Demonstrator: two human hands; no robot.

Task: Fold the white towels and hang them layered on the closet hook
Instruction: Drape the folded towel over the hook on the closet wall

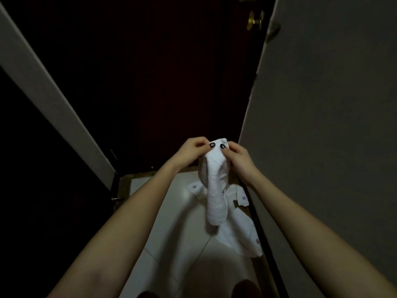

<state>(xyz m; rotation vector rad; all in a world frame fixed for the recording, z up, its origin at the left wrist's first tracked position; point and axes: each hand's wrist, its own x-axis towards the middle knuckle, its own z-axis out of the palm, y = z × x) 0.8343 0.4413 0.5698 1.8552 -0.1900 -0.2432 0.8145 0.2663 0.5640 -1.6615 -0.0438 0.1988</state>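
A white towel (pixel 215 190) hangs down in front of me as a long folded strip. My left hand (pixel 193 151) pinches its top edge from the left, and my right hand (pixel 238 157) pinches the same edge from the right, thumbs almost touching. More white towels (pixel 240 229) with small blue marks lie spread on the pale floor (pixel 171 222) below the hanging one. No closet hook is visible in the dim light.
A dark wooden door (pixel 171 82) with a brass knob (pixel 254 20) stands ahead. A grey wall (pixel 322 125) runs along the right and a white door frame (pixel 49 100) slants on the left. My dark shoes (pixel 245 289) show at the bottom.
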